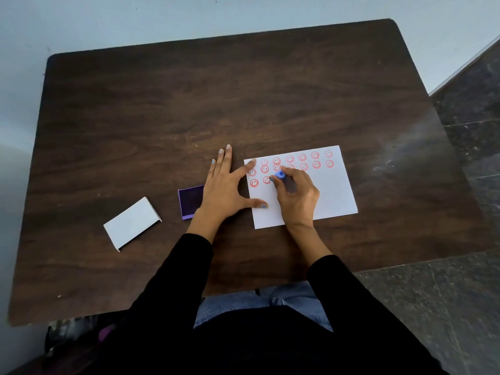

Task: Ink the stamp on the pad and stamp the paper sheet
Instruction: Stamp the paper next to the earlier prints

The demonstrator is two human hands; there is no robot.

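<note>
A white paper sheet (332, 190) lies on the dark wooden table (189, 109), printed with several red smiley stamps in rows along its top and left. My right hand (296, 197) is closed around a small blue stamp (280, 174), held upright with its lower end pressed on the sheet in the third row. My left hand (226, 185) lies flat with fingers spread, index finger and thumb pinning the sheet's left edge. A purple ink pad (189, 202) sits open just left of that hand, partly hidden by the wrist.
A white lid or box (131, 223) lies further left on the table. The table's right edge borders a dark stone floor (465, 147). My black sleeves and lap fill the bottom of the view.
</note>
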